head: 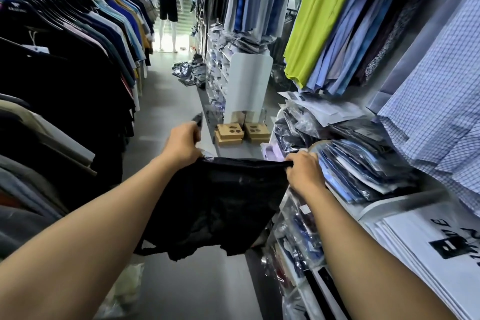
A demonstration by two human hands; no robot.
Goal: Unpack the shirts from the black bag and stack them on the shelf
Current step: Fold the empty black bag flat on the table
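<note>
Open aisle floor [166, 91] runs between the hanging rack [65, 73] and packed shelf [376, 205]

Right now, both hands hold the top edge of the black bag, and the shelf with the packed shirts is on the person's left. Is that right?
The side is wrong: the head view shows the shelf with the packed shirts on the person's right. The left hand and right hand do hold the black bag by its top edge.
</note>
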